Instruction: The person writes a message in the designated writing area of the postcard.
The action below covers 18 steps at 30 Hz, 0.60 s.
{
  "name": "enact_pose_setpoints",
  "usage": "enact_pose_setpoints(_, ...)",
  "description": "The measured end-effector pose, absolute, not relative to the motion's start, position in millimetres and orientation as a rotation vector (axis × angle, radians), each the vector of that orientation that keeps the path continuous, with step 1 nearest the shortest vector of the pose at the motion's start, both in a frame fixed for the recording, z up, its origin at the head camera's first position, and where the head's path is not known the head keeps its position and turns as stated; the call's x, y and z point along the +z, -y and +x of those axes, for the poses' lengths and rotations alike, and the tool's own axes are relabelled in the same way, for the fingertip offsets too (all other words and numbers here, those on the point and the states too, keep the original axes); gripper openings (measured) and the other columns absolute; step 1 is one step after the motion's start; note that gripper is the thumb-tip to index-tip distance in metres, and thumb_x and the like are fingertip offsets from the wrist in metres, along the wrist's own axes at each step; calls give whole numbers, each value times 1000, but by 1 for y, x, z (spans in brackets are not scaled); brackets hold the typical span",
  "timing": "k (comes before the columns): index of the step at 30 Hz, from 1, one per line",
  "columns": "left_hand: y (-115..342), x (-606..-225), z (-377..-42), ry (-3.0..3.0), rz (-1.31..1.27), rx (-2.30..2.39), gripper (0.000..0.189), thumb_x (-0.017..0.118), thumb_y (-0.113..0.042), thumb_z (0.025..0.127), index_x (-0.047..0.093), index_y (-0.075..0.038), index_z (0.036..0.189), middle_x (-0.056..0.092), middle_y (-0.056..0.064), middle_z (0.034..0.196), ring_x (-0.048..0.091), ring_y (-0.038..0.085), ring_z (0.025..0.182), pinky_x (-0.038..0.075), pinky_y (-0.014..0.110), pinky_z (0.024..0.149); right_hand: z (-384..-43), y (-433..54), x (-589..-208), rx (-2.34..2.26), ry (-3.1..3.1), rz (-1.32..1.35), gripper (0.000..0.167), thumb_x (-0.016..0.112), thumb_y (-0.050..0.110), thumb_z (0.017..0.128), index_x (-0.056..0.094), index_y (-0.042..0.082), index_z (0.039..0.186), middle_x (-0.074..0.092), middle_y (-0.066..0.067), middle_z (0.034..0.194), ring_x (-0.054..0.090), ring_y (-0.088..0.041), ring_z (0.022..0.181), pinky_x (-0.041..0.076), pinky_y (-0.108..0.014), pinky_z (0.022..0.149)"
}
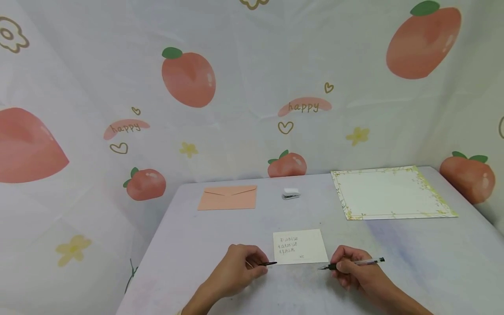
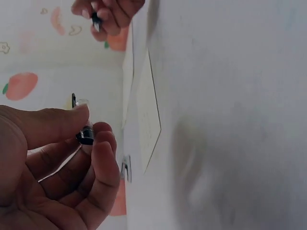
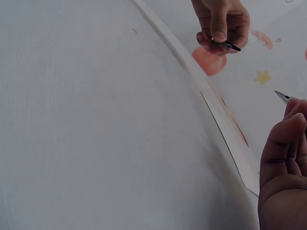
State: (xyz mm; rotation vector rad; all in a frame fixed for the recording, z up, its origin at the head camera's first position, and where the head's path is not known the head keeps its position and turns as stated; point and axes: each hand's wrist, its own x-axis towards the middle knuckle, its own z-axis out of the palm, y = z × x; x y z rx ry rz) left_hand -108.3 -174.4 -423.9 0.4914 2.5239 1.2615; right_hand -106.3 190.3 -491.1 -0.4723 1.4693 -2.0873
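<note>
Between thumb and fingers my left hand (image 1: 242, 269) pinches a pen cap (image 2: 85, 132), clear with a black end and a dark clip. My right hand (image 1: 358, 269) holds a clear-barrelled gel pen (image 1: 368, 261) with a black grip, its bare tip pointing left toward the other hand. Behind and between the hands a small cream card (image 1: 311, 245) lies flat on the table, with several short lines of handwriting on its left part. In the right wrist view the pen's metal tip (image 3: 281, 95) shows past the fingertips, and most of the barrel is hidden.
An orange envelope (image 1: 228, 201) lies at the back left of the table (image 1: 189, 249). A small white stapler (image 1: 291, 193) stands at the back middle. At the back right is a large sheet with a floral border (image 1: 393, 192). A fruit-printed cloth (image 1: 244, 131) hangs behind.
</note>
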Motion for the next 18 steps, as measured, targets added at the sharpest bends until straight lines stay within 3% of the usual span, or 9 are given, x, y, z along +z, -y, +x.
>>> enact_pose_setpoints(11, 155, -435, -101, -2345, 517, 1477, 10, 85, -1, 91, 81, -5, 99, 81, 1, 90, 71, 1, 76, 60, 18, 69, -102, -169, -489, -2069, -1421, -425, 22, 49, 0, 110, 66, 14, 111, 78, -1, 102, 68, -6, 78, 60, -20, 70)
enact_pose_setpoints(18, 146, -437, -101, -2330, 544, 1487, 9, 87, -8, 92, 82, -8, 99, 79, -10, 88, 71, -1, 76, 61, 18, 71, -101, -155, -485, -2056, -1443, -364, 12, 54, 4, 110, 64, 11, 111, 77, -6, 103, 68, -10, 80, 61, -23, 72)
